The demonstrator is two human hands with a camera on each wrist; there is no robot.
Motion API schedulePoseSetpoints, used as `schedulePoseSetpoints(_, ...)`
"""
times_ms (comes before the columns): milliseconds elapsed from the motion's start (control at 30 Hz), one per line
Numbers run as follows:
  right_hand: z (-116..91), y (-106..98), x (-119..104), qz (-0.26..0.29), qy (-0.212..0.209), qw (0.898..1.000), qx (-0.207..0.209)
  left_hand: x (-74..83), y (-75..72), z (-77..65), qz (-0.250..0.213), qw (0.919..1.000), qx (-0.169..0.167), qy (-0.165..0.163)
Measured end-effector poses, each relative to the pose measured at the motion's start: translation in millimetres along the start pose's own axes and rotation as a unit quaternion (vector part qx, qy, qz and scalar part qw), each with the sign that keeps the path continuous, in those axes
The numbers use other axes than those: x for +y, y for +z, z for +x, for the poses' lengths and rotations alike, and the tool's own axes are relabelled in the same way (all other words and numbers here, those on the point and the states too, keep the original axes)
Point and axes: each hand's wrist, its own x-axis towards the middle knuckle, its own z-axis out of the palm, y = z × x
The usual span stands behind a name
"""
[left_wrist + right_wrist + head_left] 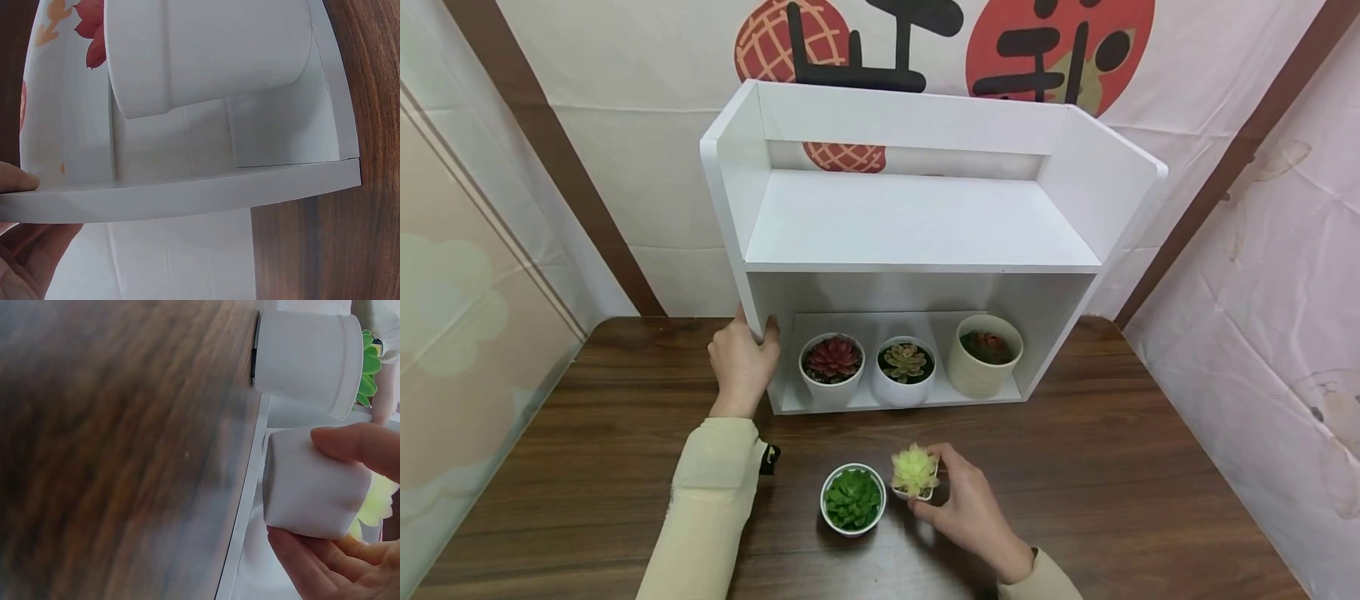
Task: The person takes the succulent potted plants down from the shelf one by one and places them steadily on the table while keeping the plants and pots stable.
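My right hand [962, 504] pinches a small white square pot with a pale yellow-green succulent [914, 470], thumb on one side and fingers on the other. In the right wrist view the white pot [315, 484] is held just over the tabletop. Left of it stands a round white pot with a dark green succulent [853, 499]. My left hand [741, 362] grips the left side panel of a white two-tier shelf [925, 221]. The left wrist view has the thumb inside that panel [181, 199] and the fingers outside.
On the lower tier stand a white pot with a red succulent [832, 367], a white pot with a yellowish succulent [905, 367] and a cream pot [973, 375] with a small reddish plant. The shelf rests on a dark wooden table [1150, 467], before a printed cloth [647, 167].
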Motion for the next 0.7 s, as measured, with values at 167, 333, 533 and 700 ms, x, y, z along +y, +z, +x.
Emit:
schedulePoseSetpoints(167,-0.8,-0.6,1.5,-0.007,-0.002,1.000,-0.030,-0.7,0.4,-0.2,0.001,1.0000,-0.001,-0.002)
schedulePoseSetpoints(333,-1.3,-0.2,3.5,-0.008,-0.011,0.999,-0.045,-0.8,0.2,-0.5,0.001,1.0000,0.000,0.000)
schedulePoseSetpoints(533,-1.0,0.9,4.4,-0.020,-0.019,0.999,-0.045,-0.4,-0.3,-0.4,0.001,1.0000,0.001,0.000)
schedulePoseSetpoints(700,-0.5,0.5,4.9,-0.008,-0.020,0.998,-0.053,0.3,-0.4,-0.1,0.002,1.0000,0.001,-0.003)
